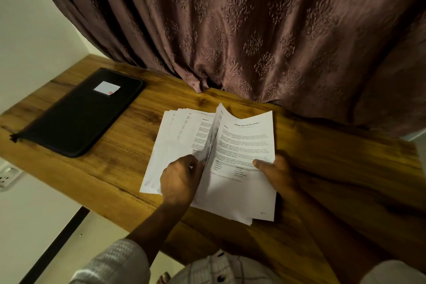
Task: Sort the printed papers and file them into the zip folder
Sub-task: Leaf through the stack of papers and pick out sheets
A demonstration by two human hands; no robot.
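Head view, looking down on a stack of white printed papers point(242, 145), right of a black rectangular zip folder point(80, 117) and clear of it, both on a brown wood-grain worktop point(129, 168). Split in two: a fanned part nearer the folder lying flat, a part farther from the folder topped by a title page, a few sheets standing up at the parting. Pinched at that parting by the left grip point(179, 177), fingers curled into the raised sheets. Clamped on the side away from the folder by the right grip point(276, 173), thumb pressed on the top page, fingers hidden beneath. Long axis running from the near edge toward the far edge, page tops pointing away from the body.

Probably mid-sort, nothing filed yet. Folder looking closed, long axis slanting from near-left to far-right, white label point(106, 88) at its far end. Folder lying left of both grips, left grip nearer to it; likely best to reach across with that one, and to open the zip before any filing.

Behind the folder, a brown embossed fabric curtain point(230, 30) hanging to the worktop's far edge. Left of the folder and lower, a white wall socket point(7, 176).
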